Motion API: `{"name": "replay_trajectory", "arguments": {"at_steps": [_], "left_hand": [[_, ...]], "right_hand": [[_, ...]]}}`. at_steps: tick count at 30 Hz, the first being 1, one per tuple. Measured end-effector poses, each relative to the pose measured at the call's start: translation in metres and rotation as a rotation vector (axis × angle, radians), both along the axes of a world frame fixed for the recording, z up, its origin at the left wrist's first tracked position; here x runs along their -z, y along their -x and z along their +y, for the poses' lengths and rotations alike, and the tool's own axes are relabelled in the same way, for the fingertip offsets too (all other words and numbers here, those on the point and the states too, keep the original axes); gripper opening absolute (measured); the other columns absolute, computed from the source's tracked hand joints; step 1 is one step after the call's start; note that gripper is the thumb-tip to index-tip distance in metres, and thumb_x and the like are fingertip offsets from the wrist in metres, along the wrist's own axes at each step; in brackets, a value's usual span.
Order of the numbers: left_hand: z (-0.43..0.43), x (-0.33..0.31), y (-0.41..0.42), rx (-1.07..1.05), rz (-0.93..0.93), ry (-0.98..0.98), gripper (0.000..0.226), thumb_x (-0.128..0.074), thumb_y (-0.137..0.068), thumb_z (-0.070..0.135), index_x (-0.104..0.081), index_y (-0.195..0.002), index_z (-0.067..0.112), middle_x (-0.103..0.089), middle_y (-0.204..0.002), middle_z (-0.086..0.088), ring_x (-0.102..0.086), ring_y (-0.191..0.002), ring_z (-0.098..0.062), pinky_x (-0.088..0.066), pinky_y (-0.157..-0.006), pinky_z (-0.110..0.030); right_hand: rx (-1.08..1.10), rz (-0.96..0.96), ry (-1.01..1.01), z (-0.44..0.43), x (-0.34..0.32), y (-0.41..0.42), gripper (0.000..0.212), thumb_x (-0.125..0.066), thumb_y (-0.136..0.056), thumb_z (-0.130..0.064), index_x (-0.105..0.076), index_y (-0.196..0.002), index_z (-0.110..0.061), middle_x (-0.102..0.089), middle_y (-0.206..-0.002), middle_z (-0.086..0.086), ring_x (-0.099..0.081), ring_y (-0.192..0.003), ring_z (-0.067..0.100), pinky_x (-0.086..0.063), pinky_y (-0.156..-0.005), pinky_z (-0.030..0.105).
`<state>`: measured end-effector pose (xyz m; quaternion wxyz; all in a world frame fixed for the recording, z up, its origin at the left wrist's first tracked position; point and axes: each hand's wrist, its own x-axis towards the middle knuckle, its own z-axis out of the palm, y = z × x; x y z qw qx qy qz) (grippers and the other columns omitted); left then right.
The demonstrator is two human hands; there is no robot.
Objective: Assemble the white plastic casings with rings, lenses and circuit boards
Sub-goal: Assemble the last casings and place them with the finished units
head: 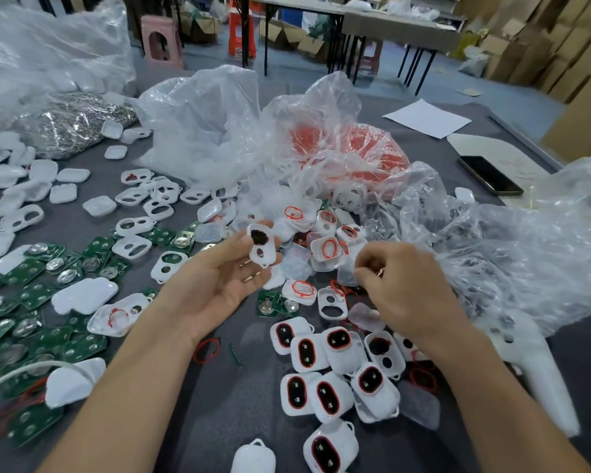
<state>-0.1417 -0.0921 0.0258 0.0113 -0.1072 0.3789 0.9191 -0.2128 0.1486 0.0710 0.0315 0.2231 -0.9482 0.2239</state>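
My left hand [226,271] holds a white plastic casing [261,245] palm up, thumb and fingers curled round it; the casing shows a dark round opening and a smaller hole. My right hand [403,285] hovers to the right over the pile with its fingers curled together, pinching something small that I cannot make out. Finished casings with red rings and dark lenses [335,373] lie in a cluster near my right forearm. Green circuit boards [38,302] cover the table's left side. A loose red ring [207,349] lies between my forearms.
Crumpled clear plastic bags [219,124] fill the middle and right; one holds red rings [355,148]. A bag of shiny metal parts [72,121] sits at the far left. Empty white casings [133,196] are scattered about. A dark phone [488,175] and paper [427,117] lie far right.
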Motion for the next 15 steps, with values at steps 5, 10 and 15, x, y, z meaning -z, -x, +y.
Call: {"name": "replay_trajectory", "arguments": {"at_steps": [5, 10, 15], "left_hand": [[0.01, -0.001, 0.001, 0.135, 0.076, -0.003, 0.043, -0.074, -0.079, 0.017, -0.076, -0.121, 0.012, -0.072, -0.126, -0.015, -0.071, -0.114, -0.026, -0.06, -0.087, -0.033], [0.012, 0.001, 0.002, 0.158, 0.096, -0.004, 0.043, -0.072, -0.081, 0.012, -0.073, -0.124, 0.008, -0.068, -0.131, -0.016, -0.071, -0.114, -0.026, -0.06, -0.089, -0.034], [0.013, 0.004, 0.003, 0.156, 0.059, 0.058, 0.038, -0.075, -0.078, 0.015, -0.074, -0.114, 0.004, -0.074, -0.115, -0.017, -0.075, -0.102, -0.026, -0.061, -0.084, -0.033]], "right_hand": [[-0.122, -0.24, 0.605, -0.034, -0.012, -0.018, 0.023, -0.076, -0.085, -0.003, -0.083, -0.084, -0.025, -0.074, -0.066, -0.008, -0.071, -0.057, 0.011, -0.059, -0.06, 0.025], [-0.184, -0.391, 0.651, -0.054, -0.004, -0.019, 0.021, -0.076, -0.085, 0.001, -0.084, -0.087, -0.018, -0.073, -0.065, -0.012, -0.062, -0.056, 0.003, -0.05, -0.06, 0.02], [-0.062, -0.324, 0.684, -0.054, 0.005, -0.019, 0.013, -0.086, -0.075, -0.006, -0.082, -0.075, -0.019, -0.073, -0.062, -0.004, -0.068, -0.052, 0.012, -0.055, -0.056, 0.022]]}}
